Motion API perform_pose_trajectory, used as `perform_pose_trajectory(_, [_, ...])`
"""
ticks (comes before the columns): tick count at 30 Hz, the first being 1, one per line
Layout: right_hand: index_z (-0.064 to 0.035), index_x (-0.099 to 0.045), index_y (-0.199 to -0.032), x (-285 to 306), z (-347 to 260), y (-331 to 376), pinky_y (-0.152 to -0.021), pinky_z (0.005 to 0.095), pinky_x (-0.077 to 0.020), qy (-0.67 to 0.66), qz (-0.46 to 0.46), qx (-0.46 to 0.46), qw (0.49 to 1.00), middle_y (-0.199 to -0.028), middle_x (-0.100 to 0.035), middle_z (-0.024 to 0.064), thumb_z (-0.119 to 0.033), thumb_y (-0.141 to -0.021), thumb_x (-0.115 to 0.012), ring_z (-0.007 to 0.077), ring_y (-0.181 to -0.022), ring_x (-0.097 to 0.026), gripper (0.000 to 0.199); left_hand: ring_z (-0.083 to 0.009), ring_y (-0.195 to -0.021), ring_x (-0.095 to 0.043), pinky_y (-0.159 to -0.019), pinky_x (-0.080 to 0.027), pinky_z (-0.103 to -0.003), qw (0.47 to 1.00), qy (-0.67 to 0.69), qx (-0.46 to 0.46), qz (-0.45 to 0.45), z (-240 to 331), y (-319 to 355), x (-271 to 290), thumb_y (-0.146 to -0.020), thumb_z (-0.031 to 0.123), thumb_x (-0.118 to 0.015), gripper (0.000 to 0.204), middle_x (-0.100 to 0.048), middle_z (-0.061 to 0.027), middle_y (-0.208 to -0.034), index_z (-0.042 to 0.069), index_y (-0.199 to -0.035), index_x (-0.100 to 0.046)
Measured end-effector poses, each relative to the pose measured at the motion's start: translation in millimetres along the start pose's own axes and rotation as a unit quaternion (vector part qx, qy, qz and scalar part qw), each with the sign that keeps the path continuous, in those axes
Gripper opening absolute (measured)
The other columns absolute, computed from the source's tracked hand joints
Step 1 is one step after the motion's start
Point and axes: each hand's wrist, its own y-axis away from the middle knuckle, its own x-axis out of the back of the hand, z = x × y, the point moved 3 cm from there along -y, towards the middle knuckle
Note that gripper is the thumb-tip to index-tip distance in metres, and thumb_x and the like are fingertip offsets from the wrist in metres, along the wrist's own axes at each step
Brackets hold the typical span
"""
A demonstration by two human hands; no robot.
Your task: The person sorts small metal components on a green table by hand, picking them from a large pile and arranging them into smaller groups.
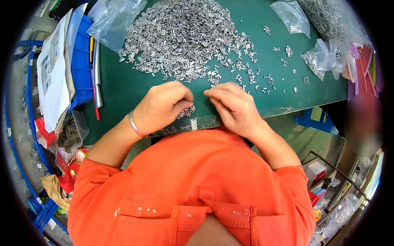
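Observation:
A large heap of small silvery metal clips covers the far middle of the green table. At the near edge, my left hand is closed, thumb against curled fingers; what its fingertips hold is hidden. Small joined metal pieces lie right beneath those fingertips. A short strip of similar linked pieces lies on the table's near edge. To the right, apart from the left one, my right hand has thumb and forefinger drawn together, slightly blurred. Anything between them is too small to make out.
Loose clips scatter right of the heap. Clear plastic bags and a bag of metal rings occupy the far right. A blue bin with papers and pens stands left. Another person is at the right edge.

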Motion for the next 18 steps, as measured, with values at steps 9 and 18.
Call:
perform_pose_trajectory(9, [-0.0071,-0.067,-0.093,30.7,30.5,-3.2,-0.081,0.0403,-0.0452,0.234,0.059,0.041,0.970,-0.102,-0.063,0.0063,-0.005,-0.078,-0.071,0.0282,-0.095,-0.059,0.016,-0.0267,-0.076,-0.064,-0.065,-0.052,-0.035,0.994,-0.034,-0.004,-0.107,-6.4,18.4,8.7,-0.077,0.002,-0.076,0.012,-0.063,-0.0090,-0.085,0.003,-0.083,-0.067])
perform_pose_trajectory(18, [-0.0072,-0.066,-0.100,18.6,31.6,-10.5,-0.084,0.0410,-0.0463,0.214,0.030,0.088,0.972,-0.107,-0.062,0.0075,-0.009,-0.079,-0.071,0.0290,-0.100,-0.060,0.022,-0.0270,-0.076,-0.063,-0.066,-0.051,-0.035,0.997,-0.049,-0.023,-0.047,-3.5,1.5,10.9,-0.077,0.000,-0.075,0.013,-0.061,-0.0092,-0.084,0.003,-0.086,-0.065])
